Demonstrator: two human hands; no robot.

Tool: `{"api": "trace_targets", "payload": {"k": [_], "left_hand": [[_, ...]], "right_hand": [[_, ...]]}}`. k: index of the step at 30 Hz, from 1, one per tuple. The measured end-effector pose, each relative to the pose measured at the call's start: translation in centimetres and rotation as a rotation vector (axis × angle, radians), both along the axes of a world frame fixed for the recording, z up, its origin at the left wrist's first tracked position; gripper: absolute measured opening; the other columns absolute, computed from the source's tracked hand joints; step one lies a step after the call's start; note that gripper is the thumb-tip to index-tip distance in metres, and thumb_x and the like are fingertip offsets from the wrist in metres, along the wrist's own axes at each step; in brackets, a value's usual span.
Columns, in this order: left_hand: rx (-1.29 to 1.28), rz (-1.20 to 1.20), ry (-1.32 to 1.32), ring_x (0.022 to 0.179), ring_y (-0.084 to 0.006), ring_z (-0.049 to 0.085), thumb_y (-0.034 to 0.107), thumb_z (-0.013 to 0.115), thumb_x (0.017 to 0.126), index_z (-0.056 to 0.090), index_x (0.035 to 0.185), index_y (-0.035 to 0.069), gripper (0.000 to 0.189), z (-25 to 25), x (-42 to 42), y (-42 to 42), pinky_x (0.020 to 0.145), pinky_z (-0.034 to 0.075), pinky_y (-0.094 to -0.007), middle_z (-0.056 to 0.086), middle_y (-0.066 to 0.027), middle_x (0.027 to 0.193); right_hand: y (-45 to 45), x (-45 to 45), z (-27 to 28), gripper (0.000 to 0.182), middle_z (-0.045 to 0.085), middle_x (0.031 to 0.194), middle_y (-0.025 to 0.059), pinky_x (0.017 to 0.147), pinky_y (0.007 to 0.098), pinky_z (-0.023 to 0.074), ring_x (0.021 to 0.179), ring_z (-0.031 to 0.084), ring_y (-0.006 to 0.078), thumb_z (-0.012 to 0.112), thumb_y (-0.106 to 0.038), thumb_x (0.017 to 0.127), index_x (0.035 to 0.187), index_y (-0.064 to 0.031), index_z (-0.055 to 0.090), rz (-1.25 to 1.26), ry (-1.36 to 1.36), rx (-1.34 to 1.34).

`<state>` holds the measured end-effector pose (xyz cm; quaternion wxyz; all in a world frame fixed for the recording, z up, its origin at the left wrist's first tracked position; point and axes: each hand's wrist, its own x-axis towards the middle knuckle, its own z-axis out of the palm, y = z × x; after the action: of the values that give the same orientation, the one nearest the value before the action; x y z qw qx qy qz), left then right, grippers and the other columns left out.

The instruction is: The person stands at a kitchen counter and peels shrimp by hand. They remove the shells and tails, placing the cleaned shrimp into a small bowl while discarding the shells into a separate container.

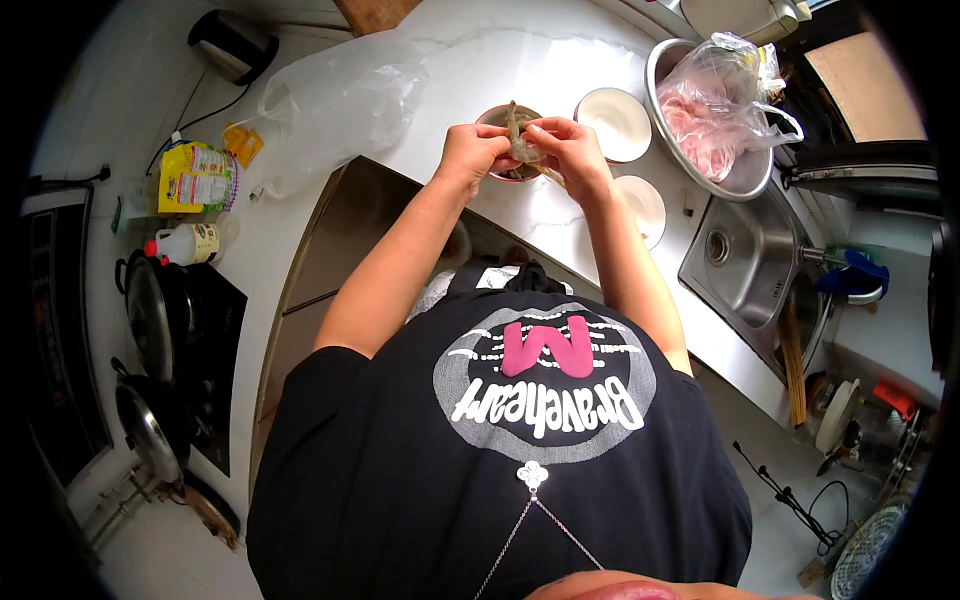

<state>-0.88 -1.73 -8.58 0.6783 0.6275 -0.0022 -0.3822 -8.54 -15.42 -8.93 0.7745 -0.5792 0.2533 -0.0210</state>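
Observation:
Between both hands is a raw, greyish, translucent shrimp (517, 144), its narrow end pointing away from me. My left hand (471, 150) pinches it from one side with thumb and fingertips. From the other side, my right hand (574, 152) grips it with thumb and forefinger. A thin tan strip juts out below my right fingers; I cannot tell what it is. Directly beneath the shrimp stands a small bowl with a reddish-brown rim (487, 115), its contents mostly hidden. A white bowl (616, 124) is beyond my right hand, and a shallower white dish (646, 210) sits beside my right forearm.
A metal basin (660, 64) at right holds a plastic bag of pink stuff (697, 112). Nearer me is a steel sink (750, 255). Leftward lie a clear plastic bag (337, 97), an electric kettle (232, 46), a yellow pouch (196, 178) and lidded pans (150, 315).

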Motion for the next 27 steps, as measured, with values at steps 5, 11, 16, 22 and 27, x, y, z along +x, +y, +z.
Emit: {"api": "trace_targets", "payload": {"k": [5, 11, 16, 22, 27], "left_hand": [[-0.104, 0.11, 0.103, 0.069, -0.0185, 0.063, -0.002, 0.057, 0.073, 0.06, 0.089, -0.01, 0.018, -2.2, 0.1, -0.1, 0.06, 0.057, -0.0269, 0.062, -0.0145, 0.085], [-0.03, 0.044, 0.059, 0.07, -0.0178, 0.063, 0.001, 0.055, 0.077, 0.06, 0.094, -0.006, 0.019, -1.4, -0.3, -0.2, 0.064, 0.056, -0.0284, 0.062, -0.0098, 0.081], [-0.075, 0.084, 0.132, 0.065, -0.0142, 0.06, 0.001, 0.057, 0.075, 0.061, 0.094, -0.004, 0.02, -1.7, 0.1, 0.7, 0.061, 0.054, -0.0261, 0.062, -0.0082, 0.077], [0.047, 0.087, -0.142, 0.057, -0.0102, 0.056, 0.003, 0.055, 0.076, 0.062, 0.091, -0.003, 0.017, -1.6, 0.1, 0.6, 0.054, 0.049, -0.0222, 0.061, -0.0065, 0.073], [0.184, 0.047, -0.489, 0.053, -0.0086, 0.055, 0.006, 0.056, 0.077, 0.063, 0.088, -0.002, 0.015, -2.1, -0.5, 0.0, 0.051, 0.048, -0.0224, 0.062, -0.0034, 0.069]], "right_hand": [[2.0, -1.3, 1.3, 0.027, 0.06, 0.086, 0.0096, 0.067, 0.0303, 0.0495, 0.079, 0.06, 0.022, 0.071, -0.016, 0.07, 0.095, -0.0088, 0.062, 0.135, -0.111, -0.909], [1.9, -1.4, 0.8, 0.022, 0.061, 0.089, 0.0087, 0.069, 0.0333, 0.0482, 0.078, 0.058, 0.0272, 0.067, -0.013, 0.073, 0.094, -0.0103, 0.065, 0.195, -0.282, -1.393], [0.8, -1.7, 1.2, 0.02, 0.062, 0.086, 0.0057, 0.068, 0.0303, 0.0487, 0.073, 0.06, 0.0207, 0.063, -0.01, 0.078, 0.097, -0.011, 0.065, 0.226, -0.153, -0.953], [-0.6, -1.3, -0.1, 0.021, 0.06, 0.085, 0.0042, 0.066, 0.0244, 0.0484, 0.071, 0.057, 0.0105, 0.055, -0.013, 0.088, 0.105, -0.0022, 0.061, 0.035, -0.179, -0.115], [0.7, -0.9, -0.6, 0.023, 0.061, 0.083, 0.0049, 0.063, 0.0235, 0.0492, 0.069, 0.057, 0.0092, 0.059, -0.014, 0.085, 0.106, -0.0029, 0.06, 0.116, -0.123, -0.601]]}}
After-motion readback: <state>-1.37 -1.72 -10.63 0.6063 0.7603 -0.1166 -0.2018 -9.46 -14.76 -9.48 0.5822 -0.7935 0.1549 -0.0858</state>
